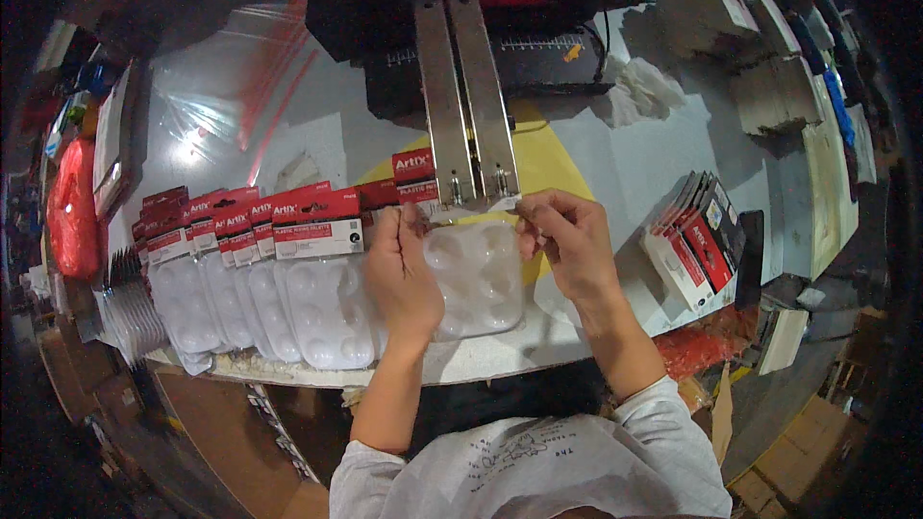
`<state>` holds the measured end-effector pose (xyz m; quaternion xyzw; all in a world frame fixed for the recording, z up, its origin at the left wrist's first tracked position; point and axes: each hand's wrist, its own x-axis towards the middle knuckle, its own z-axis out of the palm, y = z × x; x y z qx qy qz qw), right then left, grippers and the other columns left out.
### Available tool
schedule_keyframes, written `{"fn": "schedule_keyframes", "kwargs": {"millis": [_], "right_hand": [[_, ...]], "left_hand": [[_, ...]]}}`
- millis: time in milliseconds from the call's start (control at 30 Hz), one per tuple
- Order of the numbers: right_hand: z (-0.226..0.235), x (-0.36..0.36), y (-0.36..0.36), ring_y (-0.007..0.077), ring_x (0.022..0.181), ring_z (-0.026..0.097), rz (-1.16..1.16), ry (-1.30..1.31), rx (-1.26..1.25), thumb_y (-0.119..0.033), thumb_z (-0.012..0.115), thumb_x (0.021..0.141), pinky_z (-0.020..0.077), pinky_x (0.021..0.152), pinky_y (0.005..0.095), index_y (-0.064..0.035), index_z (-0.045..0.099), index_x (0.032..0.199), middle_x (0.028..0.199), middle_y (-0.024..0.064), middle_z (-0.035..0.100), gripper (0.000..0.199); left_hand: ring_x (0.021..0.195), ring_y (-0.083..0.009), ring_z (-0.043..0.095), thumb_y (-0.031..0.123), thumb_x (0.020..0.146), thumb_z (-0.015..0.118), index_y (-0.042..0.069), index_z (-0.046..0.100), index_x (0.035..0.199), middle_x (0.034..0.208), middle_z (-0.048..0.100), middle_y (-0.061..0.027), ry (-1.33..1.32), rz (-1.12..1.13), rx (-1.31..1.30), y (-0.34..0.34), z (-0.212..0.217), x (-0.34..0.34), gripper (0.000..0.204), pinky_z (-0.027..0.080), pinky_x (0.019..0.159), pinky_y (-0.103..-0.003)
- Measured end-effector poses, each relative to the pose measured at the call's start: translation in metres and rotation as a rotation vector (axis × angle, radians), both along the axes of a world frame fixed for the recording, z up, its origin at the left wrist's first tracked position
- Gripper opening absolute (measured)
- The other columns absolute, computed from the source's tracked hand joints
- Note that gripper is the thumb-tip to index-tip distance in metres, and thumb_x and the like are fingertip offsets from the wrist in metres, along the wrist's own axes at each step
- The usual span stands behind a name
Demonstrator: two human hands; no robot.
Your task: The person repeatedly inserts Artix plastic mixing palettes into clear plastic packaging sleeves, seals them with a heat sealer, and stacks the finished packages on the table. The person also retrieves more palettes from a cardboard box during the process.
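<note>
A white plastic mixing palette with round wells lies between my hands at the front of the table, seemingly in a clear bag. Near its top edge, my left hand pinches the left side and my right hand pinches the right side. The fingers of both are closed on thin clear material. Just beyond it, two long metal arms reach out from a black machine, their ends meeting the top edge of the palette's wrapping. Red header cards lie left of the arms.
Several bagged palettes with red header cards overlap in a row at left. Stacked red-and-white cards stand at right. Cardboard stacks fill the back right, near crumpled plastic. A red bag hangs at far left.
</note>
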<state>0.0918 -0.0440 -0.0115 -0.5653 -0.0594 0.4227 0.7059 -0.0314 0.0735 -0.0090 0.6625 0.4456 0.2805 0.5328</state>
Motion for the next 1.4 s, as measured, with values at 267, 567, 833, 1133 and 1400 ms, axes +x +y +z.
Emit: {"fn": "schedule_keyframes", "kwargs": {"millis": [267, 567, 833, 1133, 1400], "right_hand": [[0.017, 0.001, -0.014, 0.0135, 0.063, 0.060, 0.088, -0.440, -0.201, -0.015, 0.057, 0.086, 0.0489, 0.063, 0.0250, 0.0018, 0.064, 0.090, 0.074, 0.0077, 0.063, 0.019], [0.048, 0.068, -0.155, 0.0377, 0.119, 0.044, 0.133, -1.535, -0.954, -0.038, 0.076, 0.060, 0.0328, 0.100, 0.0402, 0.0013, 0.034, 0.133, 0.131, 0.0233, 0.042, 0.093], [0.035, 0.065, -0.159, 0.0373, 0.115, 0.049, -0.007, -1.422, -0.751, -0.030, 0.078, 0.059, 0.0385, 0.096, 0.0389, 0.0042, 0.037, 0.130, 0.129, 0.0249, 0.044, 0.089], [0.023, 0.079, -0.165, 0.0290, 0.119, 0.047, 0.034, -1.354, -0.843, -0.030, 0.077, 0.064, 0.0376, 0.097, 0.0343, -0.0001, 0.032, 0.135, 0.134, 0.0211, 0.042, 0.089], [0.024, 0.080, -0.168, 0.0273, 0.114, 0.051, 0.028, -1.376, -0.813, -0.024, 0.075, 0.068, 0.0387, 0.095, 0.0324, -0.0008, 0.033, 0.135, 0.132, 0.0189, 0.044, 0.082]], "left_hand": [[0.068, -0.0143, 0.045, 0.017, 0.095, 0.041, 0.000, 0.053, 0.088, 0.075, 0.054, -0.0085, -0.011, -0.119, 0.098, 0.004, -0.021, -0.018, 0.022, 0.039, 0.064, -0.025], [0.119, -0.0384, 0.043, 0.019, 0.077, 0.065, 0.005, 0.047, 0.126, 0.130, 0.042, -0.0220, 0.929, -0.111, 0.933, 0.053, 0.025, -0.100, 0.055, 0.039, 0.094, -0.044], [0.135, -0.0361, 0.016, 0.043, 0.076, 0.061, 0.016, 0.043, 0.132, 0.146, 0.015, -0.0211, 0.754, -0.405, 0.866, 0.024, -0.011, -0.074, 0.064, 0.021, 0.101, -0.052], [0.135, -0.0355, 0.014, 0.041, 0.081, 0.054, 0.013, 0.042, 0.132, 0.144, 0.021, -0.0227, 0.712, -0.176, 0.950, 0.090, -0.029, -0.126, 0.060, 0.015, 0.104, -0.049], [0.136, -0.0369, 0.011, 0.044, 0.083, 0.049, 0.013, 0.038, 0.135, 0.145, 0.017, -0.0239, 0.875, -0.139, 0.887, 0.152, -0.030, -0.174, 0.062, 0.014, 0.105, -0.048]]}}
